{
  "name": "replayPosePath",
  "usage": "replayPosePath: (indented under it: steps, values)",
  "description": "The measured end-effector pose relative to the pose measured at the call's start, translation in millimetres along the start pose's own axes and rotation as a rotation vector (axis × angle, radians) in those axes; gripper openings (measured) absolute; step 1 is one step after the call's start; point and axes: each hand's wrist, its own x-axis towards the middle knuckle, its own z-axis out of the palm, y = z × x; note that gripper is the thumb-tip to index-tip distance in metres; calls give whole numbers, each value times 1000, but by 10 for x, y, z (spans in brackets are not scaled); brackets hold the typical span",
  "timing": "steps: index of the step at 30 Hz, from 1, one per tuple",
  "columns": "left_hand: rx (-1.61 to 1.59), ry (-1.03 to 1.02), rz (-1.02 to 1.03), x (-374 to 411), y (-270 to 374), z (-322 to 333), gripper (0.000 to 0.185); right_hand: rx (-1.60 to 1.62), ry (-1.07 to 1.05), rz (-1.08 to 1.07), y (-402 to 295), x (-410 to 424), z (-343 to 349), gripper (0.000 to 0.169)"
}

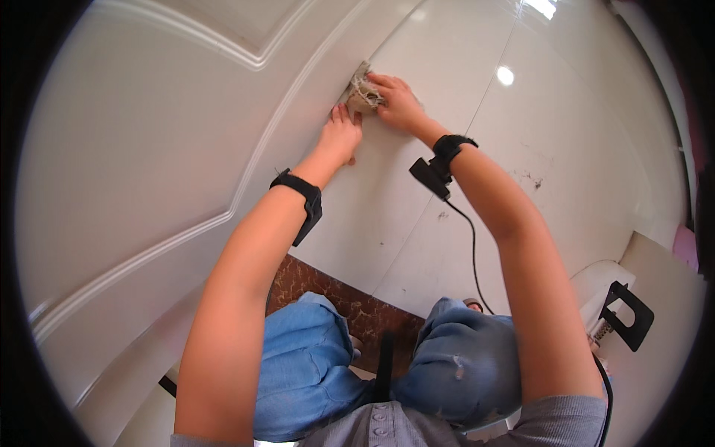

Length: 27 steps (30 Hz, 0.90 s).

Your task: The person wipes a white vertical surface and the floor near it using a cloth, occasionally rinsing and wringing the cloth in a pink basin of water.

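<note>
A frayed, beige-grey cloth (363,96) lies bunched on the pale floor tiles, against the foot of a white panelled door. My right hand (401,105) presses on the cloth's right side with bent fingers, and part of the cloth shows beyond it. Just below and to the left, my left hand (343,133) has its fingertips by the cloth's lower edge, close to the door; whether they grip it is not clear. Black straps with small devices circle both wrists, and a cable runs from the right one.
The white door (167,128) with raised moulding fills the left side. Dark smudges and bits of dirt (537,183) mark the glossy floor tiles (447,246). A brown marbled strip (329,282) crosses the floor before my knees. A black metal bracket (628,317) stands at the right.
</note>
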Motion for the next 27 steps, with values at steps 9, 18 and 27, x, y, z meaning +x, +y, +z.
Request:
replayPosePath:
  steps: [9, 18, 27]
  values:
    - [-472, -89, 47, -514, -250, -116, 25, 31, -258, -218, -441, -894, 274, 48]
    - [-678, 265, -98, -244, -52, -308, 26, 508, -749, -434, -1237, -1859, 313, 40]
    - [-106, -119, 15, 76, 547, -302, 98, 644, 410, 841, 245, -1974, -2532, 21]
